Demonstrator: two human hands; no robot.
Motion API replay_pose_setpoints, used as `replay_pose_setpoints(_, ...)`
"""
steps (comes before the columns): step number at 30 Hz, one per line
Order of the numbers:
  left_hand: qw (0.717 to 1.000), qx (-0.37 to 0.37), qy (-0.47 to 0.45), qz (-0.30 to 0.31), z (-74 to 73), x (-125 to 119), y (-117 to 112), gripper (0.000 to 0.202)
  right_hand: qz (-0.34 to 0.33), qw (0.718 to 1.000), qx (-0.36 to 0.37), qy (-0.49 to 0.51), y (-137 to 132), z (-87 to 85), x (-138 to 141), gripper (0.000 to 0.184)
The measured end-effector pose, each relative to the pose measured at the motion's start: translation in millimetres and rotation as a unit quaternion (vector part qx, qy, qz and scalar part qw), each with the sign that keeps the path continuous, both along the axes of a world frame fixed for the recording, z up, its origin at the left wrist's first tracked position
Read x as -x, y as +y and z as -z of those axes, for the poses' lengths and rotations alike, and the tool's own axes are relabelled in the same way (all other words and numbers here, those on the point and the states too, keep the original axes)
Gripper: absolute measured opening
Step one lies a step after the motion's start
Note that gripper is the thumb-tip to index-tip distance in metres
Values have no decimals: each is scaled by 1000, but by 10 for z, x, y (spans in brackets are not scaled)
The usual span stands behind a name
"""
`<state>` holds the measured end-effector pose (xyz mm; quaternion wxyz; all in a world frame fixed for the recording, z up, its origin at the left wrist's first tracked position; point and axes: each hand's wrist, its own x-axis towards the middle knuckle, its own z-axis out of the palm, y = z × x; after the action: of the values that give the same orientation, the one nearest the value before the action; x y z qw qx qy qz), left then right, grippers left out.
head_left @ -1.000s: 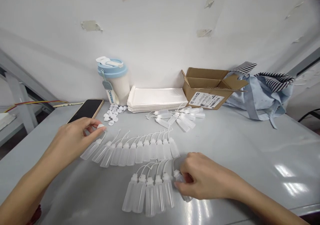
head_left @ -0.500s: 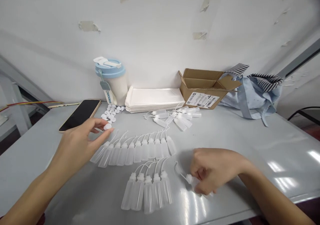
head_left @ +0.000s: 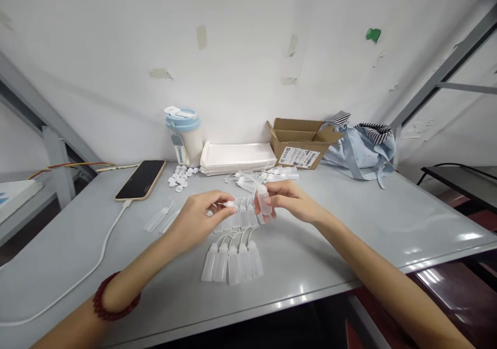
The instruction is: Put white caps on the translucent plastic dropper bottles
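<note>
A small white dropper tip (head_left: 230,204) is pinched between the thumb and fingertips of my left hand (head_left: 200,215). Just right of it, my right hand (head_left: 287,199) grips a small translucent squeeze bottle (head_left: 264,203) upright, its thin cap strap sticking up to the left. The two hands are close together but apart, above a row of similar bottles (head_left: 244,217) that they partly hide. A nearer group of bottles (head_left: 233,263) lies side by side with straps pointing away. Several loose white dropper tips (head_left: 180,177) are piled behind my left hand.
A phone (head_left: 140,180) with a white charging cable (head_left: 101,256) lies at left. Along the wall stand a lidded cup (head_left: 190,139), a stack of white trays (head_left: 237,157), an open cardboard box (head_left: 301,147) and a blue cloth bag (head_left: 361,155). More bottles (head_left: 285,173) lie before the box.
My right hand has lifted the bottle from the table at right and brought it left. My left hand has moved right from the pile with the dropper tip. The camera view has shifted.
</note>
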<state>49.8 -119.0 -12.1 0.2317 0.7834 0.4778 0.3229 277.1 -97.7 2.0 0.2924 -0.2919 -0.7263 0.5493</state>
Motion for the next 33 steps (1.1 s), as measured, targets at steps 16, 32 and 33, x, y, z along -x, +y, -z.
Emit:
replay_pose_setpoints(16,989,-96,-112,0,89,-125,-105,10,96,975,-191,-59,-61,386,210,5)
replay_pose_setpoints(32,994,21,-107,23,125,-230,-199,8,103,856,-471,-186,-139,484,236,4)
replay_pose_setpoints(33,990,62,-126,19,118,-230,-194,9,113,852,-477,-184,-153,476,241,7)
